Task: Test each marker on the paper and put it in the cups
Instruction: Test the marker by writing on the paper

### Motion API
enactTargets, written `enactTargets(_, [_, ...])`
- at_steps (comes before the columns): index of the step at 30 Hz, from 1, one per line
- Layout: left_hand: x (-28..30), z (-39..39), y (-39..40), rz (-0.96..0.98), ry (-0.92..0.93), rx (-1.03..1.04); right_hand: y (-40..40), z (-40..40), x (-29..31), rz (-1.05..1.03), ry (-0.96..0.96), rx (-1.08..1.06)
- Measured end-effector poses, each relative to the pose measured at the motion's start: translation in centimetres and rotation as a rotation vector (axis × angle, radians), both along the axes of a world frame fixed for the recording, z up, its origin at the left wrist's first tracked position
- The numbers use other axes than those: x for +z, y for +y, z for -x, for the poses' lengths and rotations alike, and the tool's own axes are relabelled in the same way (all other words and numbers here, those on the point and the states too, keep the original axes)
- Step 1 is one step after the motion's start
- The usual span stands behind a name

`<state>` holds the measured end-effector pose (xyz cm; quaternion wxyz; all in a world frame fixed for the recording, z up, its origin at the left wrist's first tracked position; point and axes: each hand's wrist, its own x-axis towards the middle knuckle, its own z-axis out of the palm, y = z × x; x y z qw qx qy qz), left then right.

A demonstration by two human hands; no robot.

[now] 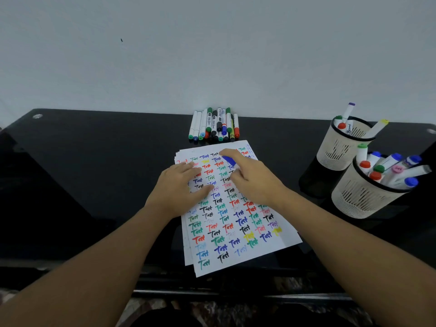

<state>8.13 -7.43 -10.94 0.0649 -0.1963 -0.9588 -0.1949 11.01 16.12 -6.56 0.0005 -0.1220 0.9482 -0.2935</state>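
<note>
A stack of white paper [236,232] covered in coloured "Test" words lies on the black table. My left hand [179,187] presses flat on its upper left part, fingers straight. My right hand [250,175] hovers over the upper middle of the sheet and holds a blue marker [229,159] under its fingers; only the blue end shows. A pile of several markers [214,125] lies beyond the paper by the wall. Two cream mesh cups stand at the right: the far cup [339,149] holds three markers, the near cup [358,199] holds several.
The black glossy table [94,173] runs up to a pale wall [212,55] at the back. Its front edge lies just below the paper. A patterned floor shows beneath the table at the bottom of the view.
</note>
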Motion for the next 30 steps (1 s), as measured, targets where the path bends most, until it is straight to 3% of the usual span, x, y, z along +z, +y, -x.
enactTargets(5, [0.0, -0.1, 0.0, 0.023, -0.014, -0.005, 0.4, -0.2, 0.3, 0.143, -0.064, -0.027])
enactTargets(10, [-0.1, 0.1, -0.1, 0.036, -0.038, -0.007, 1.3, -0.1, 0.7, 0.415, -0.159, -0.158])
enactTargets(16, [-0.1, 0.0, -0.2, 0.013, -0.04, -0.004, 2.8, 0.1, 0.8, 0.448, -0.041, -0.232])
enactTargets(22, [0.2, -0.2, 0.0, 0.011, -0.039, -0.004, 3.6, -0.8, 1.4, 0.219, 0.144, -0.303])
enactTargets(30, [0.6, -0.4, 0.2, 0.008, -0.053, 0.006, 6.0, -1.5, 4.5, 0.094, 0.281, -0.357])
